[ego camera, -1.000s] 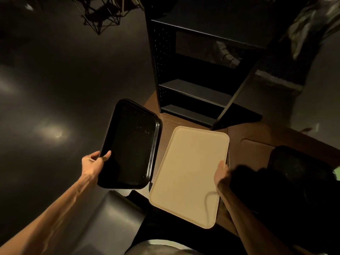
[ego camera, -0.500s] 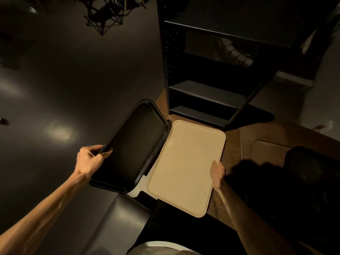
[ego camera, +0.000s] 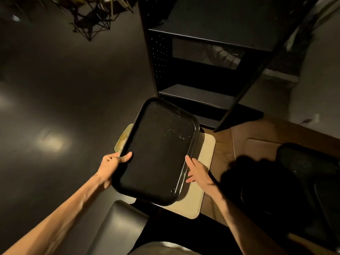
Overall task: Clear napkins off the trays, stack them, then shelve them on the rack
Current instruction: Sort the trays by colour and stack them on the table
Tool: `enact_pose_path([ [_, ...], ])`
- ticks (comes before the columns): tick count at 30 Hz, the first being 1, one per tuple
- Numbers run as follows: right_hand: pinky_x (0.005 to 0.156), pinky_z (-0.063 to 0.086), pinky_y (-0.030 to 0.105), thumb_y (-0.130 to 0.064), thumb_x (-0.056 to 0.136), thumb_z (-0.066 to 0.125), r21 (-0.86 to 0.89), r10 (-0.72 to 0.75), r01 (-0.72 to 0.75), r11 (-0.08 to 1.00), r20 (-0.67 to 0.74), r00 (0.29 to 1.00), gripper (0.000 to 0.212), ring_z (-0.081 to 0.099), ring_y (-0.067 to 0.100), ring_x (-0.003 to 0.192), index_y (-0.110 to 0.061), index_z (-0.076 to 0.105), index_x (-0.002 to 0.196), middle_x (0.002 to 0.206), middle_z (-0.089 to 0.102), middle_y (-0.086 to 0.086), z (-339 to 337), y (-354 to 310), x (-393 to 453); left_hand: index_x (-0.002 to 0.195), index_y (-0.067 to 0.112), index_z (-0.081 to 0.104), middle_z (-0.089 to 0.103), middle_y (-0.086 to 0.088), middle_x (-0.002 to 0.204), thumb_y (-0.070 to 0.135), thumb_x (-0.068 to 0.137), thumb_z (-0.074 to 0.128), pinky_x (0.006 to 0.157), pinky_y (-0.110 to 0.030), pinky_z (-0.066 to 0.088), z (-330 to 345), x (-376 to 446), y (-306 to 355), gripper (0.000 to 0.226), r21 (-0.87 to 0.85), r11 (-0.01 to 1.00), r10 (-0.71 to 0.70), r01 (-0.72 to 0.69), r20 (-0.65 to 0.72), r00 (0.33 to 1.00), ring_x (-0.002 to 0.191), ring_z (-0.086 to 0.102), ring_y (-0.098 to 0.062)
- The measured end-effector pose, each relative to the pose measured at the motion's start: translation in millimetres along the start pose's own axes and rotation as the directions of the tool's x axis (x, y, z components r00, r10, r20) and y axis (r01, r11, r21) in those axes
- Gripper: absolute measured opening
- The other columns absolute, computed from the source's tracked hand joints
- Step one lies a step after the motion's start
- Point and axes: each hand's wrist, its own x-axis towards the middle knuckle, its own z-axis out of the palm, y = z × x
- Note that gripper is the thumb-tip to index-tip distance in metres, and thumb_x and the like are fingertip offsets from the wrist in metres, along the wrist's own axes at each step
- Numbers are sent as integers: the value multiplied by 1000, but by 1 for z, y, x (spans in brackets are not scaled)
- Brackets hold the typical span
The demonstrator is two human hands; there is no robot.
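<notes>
A black tray [ego camera: 158, 150] hovers over a beige tray [ego camera: 206, 155] that lies on the wooden table [ego camera: 223, 150]. My left hand [ego camera: 115, 161] grips the black tray's left rim, thumb on top. At the tray's right rim my right hand [ego camera: 197, 171] has its fingers spread, touching the edge; whether it grips is unclear. Most of the beige tray is hidden under the black one; its right side, near edge and a far-left corner [ego camera: 124, 138] show. No napkins are visible. A black metal rack [ego camera: 198, 96] with empty shelves stands just beyond the trays.
A dark shape [ego camera: 301, 173] lies in deep shadow on the table at the right, beside a brown tray-like panel [ego camera: 261, 146]. A dark chair back [ego camera: 117, 223] is near my left forearm. Dark floor spreads to the left, with a wire-frame stand [ego camera: 90, 19] far off.
My left hand swung the black tray rightward from beside the beige tray to over it. My right hand let go of the beige tray's edge and moved to the black tray's right rim.
</notes>
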Motion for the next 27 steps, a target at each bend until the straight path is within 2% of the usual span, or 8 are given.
enact_pose_path([
  [2, 43, 45, 10, -41, 101, 48, -149, 18, -25, 988, -47, 999, 70, 56, 17, 71, -7, 19, 155, 121, 55, 13, -3, 6, 1, 44, 16, 58, 54, 6, 38, 10, 86, 67, 33, -12, 37, 23, 6, -12, 43, 2, 1000, -24, 24, 38, 999, 29, 48, -5],
  [6, 45, 49, 18, -34, 99, 54, -205, 23, -66, 977, -203, 979, 59, 58, 16, 59, -7, 37, 148, 131, 59, 18, -21, 37, 11, 57, 14, 50, 49, 2, 45, 23, 89, 67, 37, -16, 33, 50, 32, -45, 37, 182, 983, -1, -7, 45, 999, 39, 44, -11],
  [11, 82, 58, 47, -38, 92, 57, -281, 70, -155, 947, -289, 955, 30, 67, 34, 97, -12, 61, 107, 108, 68, 14, -28, 84, 22, 95, 6, 67, 65, -4, 64, 26, 94, 61, 61, -38, 54, 70, 79, -94, 21, 383, 922, -87, 52, 75, 993, 62, 66, -27],
  [14, 60, 62, 46, -35, 91, 57, -256, 105, -179, 950, -277, 955, 24, 71, 31, 78, -16, 61, 105, 98, 70, 11, -29, 90, 17, 108, 8, 68, 73, -18, 95, 26, 92, 61, 76, -33, 51, 75, 92, -106, 25, 625, 781, -58, 13, 52, 997, 94, 69, -36],
  [17, 51, 61, 39, -28, 94, 57, -341, 109, -198, 919, -264, 958, 22, 71, 27, 55, -8, 62, 101, 91, 72, 13, -32, 70, 8, 112, 6, 66, 72, -19, 105, 17, 86, 61, 82, -34, 51, 76, 90, -97, 29, 838, 543, -27, -60, 90, 996, 101, 67, -37],
  [21, 72, 62, 41, -25, 91, 55, -502, 99, -211, 839, -239, 966, 26, 74, 32, 77, -1, 65, 90, 97, 71, 19, -36, 57, 7, 114, 5, 62, 70, -17, 109, 25, 89, 56, 83, -34, 52, 79, 94, -92, 33, 922, 366, -89, -128, 171, 981, 100, 68, -34],
  [24, 77, 61, 38, -22, 88, 57, -611, 99, -206, 764, -205, 974, 27, 74, 30, 85, -16, 49, 63, 94, 73, 16, -37, 48, 10, 100, 3, 67, 72, -15, 96, 18, 87, 55, 71, -35, 60, 82, 99, -89, 24, 932, 334, -114, -140, 187, 976, 85, 72, -30],
  [27, 78, 55, 31, -23, 90, 50, -657, 161, -222, 720, -153, 975, 21, 70, 29, 93, -10, 62, 79, 100, 72, 14, -34, 44, 17, 100, 2, 67, 70, -13, 91, 18, 87, 55, 70, -34, 61, 80, 109, -84, 24, 949, 272, -162, -159, 208, 964, 87, 72, -32],
])
